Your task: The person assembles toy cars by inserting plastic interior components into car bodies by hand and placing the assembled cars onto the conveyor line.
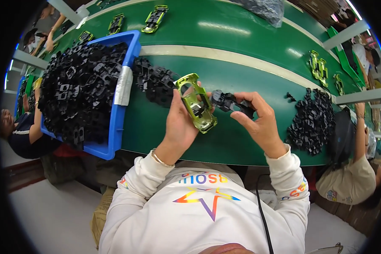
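Note:
My left hand [180,122] is closed around a shiny lime-green toy car body shell [194,103], held tilted with its hollow inside showing. Between the thumb and fingers of my right hand [260,120] is a black plastic car interior part [226,101]. Its near end lies right beside the shell's right edge; whether they touch I cannot tell. Both hands are above the green table, close to its front edge. Behind the left hand a loose spread of black plastic parts [154,80] lies on the table.
A blue crate [119,114] heaped with black parts stands at left. A pile of small black pieces [311,122] lies at right. Green car shells [155,19] rest across the pale strip [207,53], others [317,67] at far right. Co-workers sit on both sides.

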`<act>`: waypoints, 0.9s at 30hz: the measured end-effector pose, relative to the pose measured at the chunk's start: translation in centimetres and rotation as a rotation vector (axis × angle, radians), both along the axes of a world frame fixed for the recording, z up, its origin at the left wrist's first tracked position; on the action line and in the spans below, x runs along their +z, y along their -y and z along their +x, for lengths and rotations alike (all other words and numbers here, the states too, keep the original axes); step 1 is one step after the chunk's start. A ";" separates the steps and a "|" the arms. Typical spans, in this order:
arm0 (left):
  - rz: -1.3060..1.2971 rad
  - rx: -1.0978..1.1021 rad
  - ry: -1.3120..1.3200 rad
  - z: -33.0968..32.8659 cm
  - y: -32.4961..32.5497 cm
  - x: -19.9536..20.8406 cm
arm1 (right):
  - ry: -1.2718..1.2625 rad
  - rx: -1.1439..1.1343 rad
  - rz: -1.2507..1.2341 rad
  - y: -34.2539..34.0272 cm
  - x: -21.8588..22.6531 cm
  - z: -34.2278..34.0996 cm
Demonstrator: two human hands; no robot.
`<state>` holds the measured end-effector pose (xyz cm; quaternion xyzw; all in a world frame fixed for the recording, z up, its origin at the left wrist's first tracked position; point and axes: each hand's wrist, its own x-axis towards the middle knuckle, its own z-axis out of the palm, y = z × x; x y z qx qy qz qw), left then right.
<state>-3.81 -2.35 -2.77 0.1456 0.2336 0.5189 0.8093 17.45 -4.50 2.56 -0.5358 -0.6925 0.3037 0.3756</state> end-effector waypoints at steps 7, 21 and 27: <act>0.044 0.137 -0.032 1.4 0.4 1.0 | -0.088 -0.099 0.240 -0.8 -0.9 -6.7; 0.078 0.136 -0.027 1.0 0.4 1.3 | 0.279 -0.104 0.467 -0.8 -0.8 -7.6; 0.084 0.172 -0.065 0.9 0.4 0.9 | 0.233 -0.105 0.422 -0.9 -0.5 -8.4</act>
